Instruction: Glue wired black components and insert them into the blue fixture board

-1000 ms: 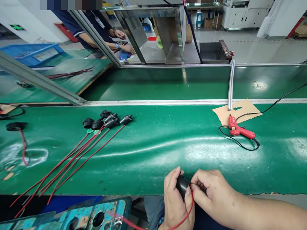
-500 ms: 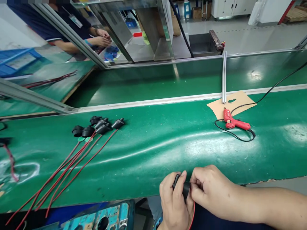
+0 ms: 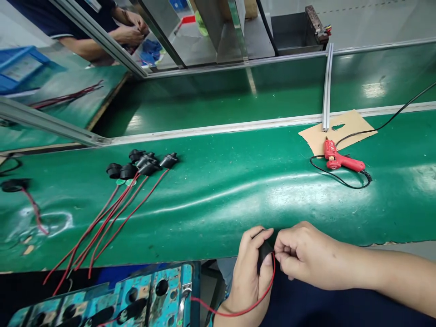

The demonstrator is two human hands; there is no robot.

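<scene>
Near the front edge of the bench, my left hand (image 3: 250, 277) wraps round a black cylindrical socket (image 3: 264, 254). A red wire (image 3: 235, 314) leaves the socket's end and loops down across my left wrist towards the blue case. My right hand (image 3: 303, 261) is closed in a pinch at the wire end of the socket, and its fingertips hide whatever they hold. More black sockets (image 3: 150, 165) lie grouped on the bench to the left, their red wires (image 3: 105, 222) trailing over the front edge.
A red glue gun (image 3: 344, 159) with a black cord lies by a cardboard piece (image 3: 361, 122) at right. Below the bench is a worn blue case (image 3: 156, 272). Metal rails (image 3: 211, 128) border the far side. A co-worker's hands (image 3: 131, 29) show at upper left.
The view has tilted downward, showing more of the blue case. The socket has turned in my left hand, and its red wire now loops leftward. My right hand stays pinched beside it.
</scene>
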